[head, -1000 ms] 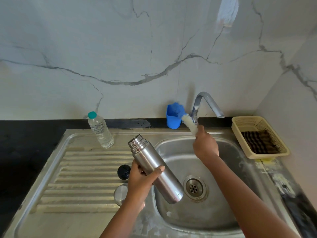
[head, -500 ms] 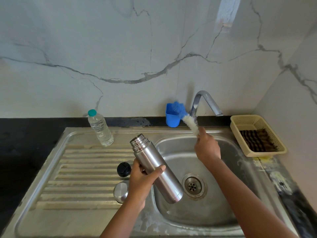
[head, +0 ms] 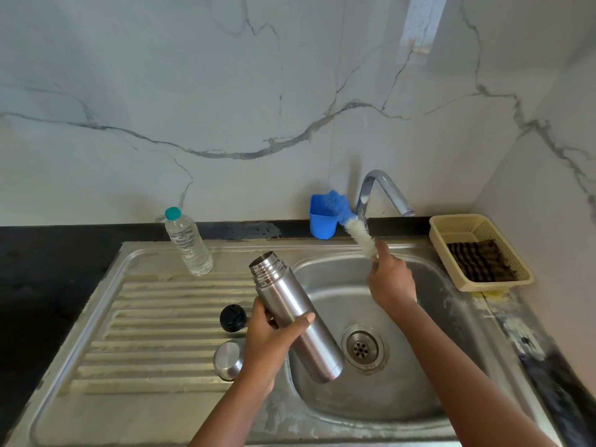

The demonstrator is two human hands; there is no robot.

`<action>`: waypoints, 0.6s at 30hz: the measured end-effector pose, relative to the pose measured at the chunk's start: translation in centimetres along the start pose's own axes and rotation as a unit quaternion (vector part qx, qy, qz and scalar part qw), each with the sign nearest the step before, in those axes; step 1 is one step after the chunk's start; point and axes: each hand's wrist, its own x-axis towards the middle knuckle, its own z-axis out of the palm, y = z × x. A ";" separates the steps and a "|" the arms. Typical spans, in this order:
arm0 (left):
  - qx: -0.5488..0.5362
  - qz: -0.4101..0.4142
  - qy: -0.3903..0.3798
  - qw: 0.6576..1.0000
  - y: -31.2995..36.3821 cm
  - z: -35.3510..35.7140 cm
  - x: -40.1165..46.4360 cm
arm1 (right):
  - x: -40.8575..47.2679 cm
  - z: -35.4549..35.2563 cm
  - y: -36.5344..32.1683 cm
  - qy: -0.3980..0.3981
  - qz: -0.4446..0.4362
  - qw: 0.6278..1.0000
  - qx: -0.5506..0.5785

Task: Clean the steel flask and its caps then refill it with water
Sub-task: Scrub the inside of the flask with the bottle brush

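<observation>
the left hand [head: 269, 341] wraps round the open steel flask [head: 295, 317], tilted, mouth toward 11 o'clock, over the sink [head: 419, 398] basin's left edge. the right hand [head: 392, 280] grips a bottle brush [head: 359, 233], bristles toward 11 o'clock, below the tap [head: 383, 191]. a black cap [head: 233, 318] and a steel cap [head: 228, 359] lie on the drainboard at the flask's 9 o'clock.

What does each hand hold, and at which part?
The left hand grips the steel flask around its middle. The right hand holds the bottle brush by its handle, below the white bristles.
</observation>
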 end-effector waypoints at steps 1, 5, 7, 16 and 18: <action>0.008 0.009 -0.001 1.000 0.3 0.0 0.0 | -0.1 -0.2 0.0 0.000 0.004 1.000 0.010; 0.070 0.083 0.016 0.994 2.6 0.0 0.2 | -0.8 -1.3 0.5 -0.001 0.015 0.997 0.072; 0.107 0.122 0.038 0.986 4.1 -0.2 0.8 | -1.3 -2.0 0.8 0.001 0.031 0.992 0.121; 0.452 0.320 0.122 0.823 6.7 -2.6 7.2 | -3.8 -7.0 1.5 -0.223 0.067 0.846 0.480; 0.522 0.315 0.119 0.784 6.6 -2.9 8.8 | -4.4 -7.8 1.8 -0.263 0.061 0.820 0.504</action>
